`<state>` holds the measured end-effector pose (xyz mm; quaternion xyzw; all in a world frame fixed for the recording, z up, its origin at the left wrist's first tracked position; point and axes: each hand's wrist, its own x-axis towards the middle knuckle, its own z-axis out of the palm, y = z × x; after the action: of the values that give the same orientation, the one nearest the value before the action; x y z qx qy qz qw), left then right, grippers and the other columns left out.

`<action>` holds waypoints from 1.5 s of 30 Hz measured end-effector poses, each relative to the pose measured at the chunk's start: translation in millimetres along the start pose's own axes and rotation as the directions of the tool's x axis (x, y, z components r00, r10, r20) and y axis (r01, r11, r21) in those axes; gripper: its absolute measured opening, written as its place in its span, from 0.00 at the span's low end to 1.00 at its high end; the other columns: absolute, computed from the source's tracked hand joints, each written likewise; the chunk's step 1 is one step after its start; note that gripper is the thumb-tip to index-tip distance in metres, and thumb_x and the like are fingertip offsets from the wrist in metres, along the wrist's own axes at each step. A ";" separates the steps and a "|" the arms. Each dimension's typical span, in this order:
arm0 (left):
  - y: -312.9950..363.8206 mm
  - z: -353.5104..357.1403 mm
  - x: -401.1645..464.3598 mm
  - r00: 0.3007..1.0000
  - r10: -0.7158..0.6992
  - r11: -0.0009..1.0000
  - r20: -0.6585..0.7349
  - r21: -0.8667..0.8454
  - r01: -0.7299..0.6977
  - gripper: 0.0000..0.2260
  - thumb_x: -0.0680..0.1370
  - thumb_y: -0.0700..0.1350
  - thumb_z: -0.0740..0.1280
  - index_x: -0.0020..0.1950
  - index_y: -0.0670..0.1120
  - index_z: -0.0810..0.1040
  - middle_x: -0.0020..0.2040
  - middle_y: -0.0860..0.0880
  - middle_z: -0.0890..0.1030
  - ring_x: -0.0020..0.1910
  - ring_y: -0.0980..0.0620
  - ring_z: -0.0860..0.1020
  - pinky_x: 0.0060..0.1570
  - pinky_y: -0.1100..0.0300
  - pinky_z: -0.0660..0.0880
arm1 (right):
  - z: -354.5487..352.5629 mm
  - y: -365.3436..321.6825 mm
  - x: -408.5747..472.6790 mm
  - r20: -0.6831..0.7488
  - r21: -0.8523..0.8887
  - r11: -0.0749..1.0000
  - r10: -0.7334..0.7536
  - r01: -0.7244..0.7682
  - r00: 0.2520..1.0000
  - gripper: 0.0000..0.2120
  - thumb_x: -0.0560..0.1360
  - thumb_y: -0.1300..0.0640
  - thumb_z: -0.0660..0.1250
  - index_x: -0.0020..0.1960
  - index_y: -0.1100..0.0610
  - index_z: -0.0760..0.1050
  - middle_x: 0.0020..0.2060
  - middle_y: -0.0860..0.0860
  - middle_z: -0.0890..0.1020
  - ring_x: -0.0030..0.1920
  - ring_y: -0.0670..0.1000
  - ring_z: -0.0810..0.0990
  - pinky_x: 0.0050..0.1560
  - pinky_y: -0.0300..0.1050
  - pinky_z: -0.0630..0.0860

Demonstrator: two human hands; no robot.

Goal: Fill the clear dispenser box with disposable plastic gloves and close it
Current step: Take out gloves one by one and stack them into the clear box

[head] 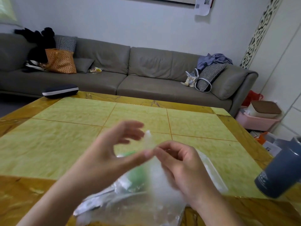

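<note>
A grey sofa (pixel 127 74) lines the white wall (pixel 130 22) behind a yellow table (pixel 65 128).

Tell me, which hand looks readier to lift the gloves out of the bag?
Probably the right hand: its fingers already pinch the clear gloves above the bag. The left hand is open beside them, holding nothing.

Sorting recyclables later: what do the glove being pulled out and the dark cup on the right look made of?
The glove: thin, translucent plastic film, since the table shows through it, though it is blurred. The cup: matte blue-grey, smooth; plastic or coated metal, can't tell.
</note>
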<state>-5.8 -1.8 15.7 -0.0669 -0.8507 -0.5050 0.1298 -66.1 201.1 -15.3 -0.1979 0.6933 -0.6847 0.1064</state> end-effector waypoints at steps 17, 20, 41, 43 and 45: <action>-26.0 8.5 7.1 0.972 -0.232 0.908 -0.040 -0.368 0.201 0.26 0.72 0.53 0.77 0.69 0.54 0.75 0.57 0.55 0.85 0.58 0.58 0.83 0.61 0.58 0.76 | -14.3 1.7 2.2 0.053 -0.017 1.000 0.022 -0.021 0.998 0.14 0.76 0.54 0.76 0.43 0.64 0.79 0.34 0.60 0.76 0.35 0.55 0.75 0.48 0.48 0.74; -32.1 18.0 7.5 0.955 -0.263 0.950 0.138 -0.133 0.281 0.17 0.74 0.52 0.77 0.62 0.55 0.81 0.51 0.53 0.87 0.52 0.56 0.85 0.60 0.52 0.80 | -20.0 -1.2 2.2 0.003 0.137 0.988 0.068 -0.068 0.998 0.08 0.81 0.59 0.71 0.47 0.63 0.79 0.38 0.60 0.80 0.39 0.58 0.80 0.39 0.53 0.81; -15.8 137.9 56.9 0.942 -0.162 0.770 0.294 0.635 -0.066 0.10 0.81 0.45 0.61 0.56 0.56 0.79 0.54 0.54 0.80 0.49 0.51 0.80 0.50 0.51 0.81 | -110.1 14.2 18.7 -0.246 -0.724 0.633 0.134 -0.274 0.960 0.09 0.74 0.51 0.80 0.48 0.46 0.80 0.43 0.42 0.82 0.37 0.40 0.80 0.32 0.41 0.73; -24.5 144.0 60.6 0.897 -0.267 0.754 0.352 0.656 -0.033 0.09 0.82 0.49 0.63 0.60 0.57 0.78 0.56 0.54 0.79 0.51 0.51 0.81 0.52 0.53 0.80 | -110.1 20.2 21.8 -0.251 -0.773 0.561 0.159 -0.296 0.955 0.11 0.74 0.52 0.80 0.49 0.45 0.78 0.46 0.45 0.81 0.34 0.42 0.81 0.29 0.41 0.76; -28.9 147.1 63.1 0.844 -0.332 0.751 0.421 0.659 -0.033 0.13 0.80 0.52 0.68 0.65 0.57 0.76 0.57 0.55 0.80 0.53 0.53 0.80 0.52 0.57 0.79 | -111.8 26.6 24.5 -0.272 -0.820 0.484 0.141 -0.306 0.952 0.11 0.76 0.56 0.78 0.47 0.47 0.76 0.44 0.46 0.80 0.27 0.42 0.78 0.25 0.42 0.72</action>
<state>-95.9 112.1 -57.5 -0.0793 -0.9763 -0.1544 -0.1295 -138.2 291.8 -34.2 -0.0740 0.9652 -0.2495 0.0253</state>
